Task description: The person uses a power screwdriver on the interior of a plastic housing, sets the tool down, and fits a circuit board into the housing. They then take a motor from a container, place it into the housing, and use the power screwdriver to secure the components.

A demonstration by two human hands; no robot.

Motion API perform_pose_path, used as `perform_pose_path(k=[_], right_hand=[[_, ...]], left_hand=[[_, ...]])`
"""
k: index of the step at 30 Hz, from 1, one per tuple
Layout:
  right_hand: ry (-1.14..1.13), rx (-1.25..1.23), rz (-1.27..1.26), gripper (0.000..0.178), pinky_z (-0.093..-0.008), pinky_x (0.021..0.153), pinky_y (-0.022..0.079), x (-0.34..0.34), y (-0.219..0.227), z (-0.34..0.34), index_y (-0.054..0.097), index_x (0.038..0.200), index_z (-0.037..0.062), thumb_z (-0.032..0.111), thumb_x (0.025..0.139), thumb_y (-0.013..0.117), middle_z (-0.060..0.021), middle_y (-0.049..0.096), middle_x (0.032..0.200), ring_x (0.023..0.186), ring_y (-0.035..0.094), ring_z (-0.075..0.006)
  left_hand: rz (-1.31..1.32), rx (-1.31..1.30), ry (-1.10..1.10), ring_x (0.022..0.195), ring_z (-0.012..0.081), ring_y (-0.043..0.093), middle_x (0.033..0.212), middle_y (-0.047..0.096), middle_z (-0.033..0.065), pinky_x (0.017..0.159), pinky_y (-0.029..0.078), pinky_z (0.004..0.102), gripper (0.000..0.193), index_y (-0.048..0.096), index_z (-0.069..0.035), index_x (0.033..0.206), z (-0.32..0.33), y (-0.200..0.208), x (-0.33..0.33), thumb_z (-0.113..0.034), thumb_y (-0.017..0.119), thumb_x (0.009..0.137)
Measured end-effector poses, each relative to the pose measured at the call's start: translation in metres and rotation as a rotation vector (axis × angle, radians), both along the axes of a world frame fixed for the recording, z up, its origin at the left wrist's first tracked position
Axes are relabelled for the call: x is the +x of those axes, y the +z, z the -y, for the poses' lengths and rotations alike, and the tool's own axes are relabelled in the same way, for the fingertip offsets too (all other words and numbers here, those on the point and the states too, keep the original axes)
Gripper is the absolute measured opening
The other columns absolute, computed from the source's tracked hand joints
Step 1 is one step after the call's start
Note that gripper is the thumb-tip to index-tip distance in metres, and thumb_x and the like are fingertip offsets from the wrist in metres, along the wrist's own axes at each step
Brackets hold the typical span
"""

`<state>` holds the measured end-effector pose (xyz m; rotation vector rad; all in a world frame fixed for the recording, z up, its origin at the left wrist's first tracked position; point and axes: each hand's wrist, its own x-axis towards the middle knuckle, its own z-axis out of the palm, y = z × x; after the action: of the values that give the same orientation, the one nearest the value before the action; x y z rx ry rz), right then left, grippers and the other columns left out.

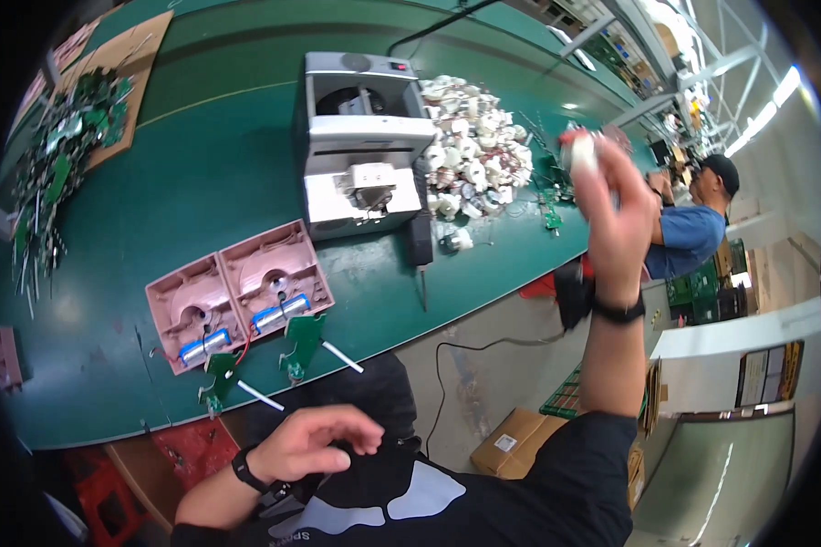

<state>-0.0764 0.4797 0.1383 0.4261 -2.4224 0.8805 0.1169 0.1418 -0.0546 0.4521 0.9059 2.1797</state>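
My right hand (616,205) is raised at the right, beyond the table's edge, its fingers closed round a small white part (582,153) with red at its top. Motion blurs that part, so its exact kind is unclear. My left hand (315,442) hovers in front of my body, below the near table edge, its fingers loosely curved and apart with nothing in them. Beyond it, two joined pink plastic housings (231,279) lie on the table. Each holds a blue battery (281,312). Two green circuit boards (303,339) with white strips rest at the housings' near side.
A grey machine (360,128) stands mid-table, with a black powered screwdriver (418,239) beside it. White plastic parts (474,150) are heaped to its right. Scrap circuit boards (73,137) lie far left. A person in blue (689,239) sits at the right. A cardboard box (517,442) stands on the floor.
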Motion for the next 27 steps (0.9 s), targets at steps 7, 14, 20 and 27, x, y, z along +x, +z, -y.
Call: perform_pose_path(k=[7,14,20,27], right_hand=[[0.675,0.423,0.056,0.052,-0.0312,0.057,0.049,0.100,-0.041,0.088,0.071,0.116,-0.0011,0.020,0.074,0.093,-0.0089,0.071,0.085,0.064,0.065,-0.0183],[0.660,0.153,0.152,0.043,-0.0300,0.053,0.049,0.111,-0.046,0.084,0.072,0.110,-0.0002,0.012,0.074,0.093,-0.0037,0.067,0.075,0.059,0.060,-0.0165],[0.697,-0.116,0.090,0.047,-0.0324,0.060,0.054,0.123,-0.064,0.098,0.071,0.112,0.0009,0.012,0.073,0.094,-0.0051,0.067,0.080,0.065,0.064,-0.0217],[0.757,-0.072,-0.083,0.041,-0.0384,0.076,0.058,0.138,-0.119,0.131,0.068,0.115,0.0001,0.009,0.080,0.087,-0.0146,0.067,0.105,0.090,0.069,-0.0273]], left_hand=[[0.442,0.167,0.092,0.113,0.0197,0.067,0.127,0.064,0.0114,0.073,0.059,0.0283,0.059,0.050,-0.001,0.148,-0.037,0.045,-0.041,-0.044,0.056,0.108],[0.427,-0.026,-0.051,0.068,0.0104,0.062,0.099,0.070,0.0054,0.052,0.046,0.0213,0.052,0.053,0.000,0.145,-0.016,0.029,-0.022,-0.039,0.053,0.111],[0.162,-0.125,0.120,0.075,0.0092,0.060,0.107,0.067,0.0063,0.057,0.045,0.0202,0.041,0.056,0.001,0.139,-0.016,0.053,-0.012,-0.030,0.051,0.112],[0.314,0.067,0.148,0.079,0.0075,0.059,0.105,0.064,0.0029,0.066,0.050,0.0230,0.045,0.055,-0.001,0.143,-0.024,0.040,-0.004,-0.034,0.053,0.112]])
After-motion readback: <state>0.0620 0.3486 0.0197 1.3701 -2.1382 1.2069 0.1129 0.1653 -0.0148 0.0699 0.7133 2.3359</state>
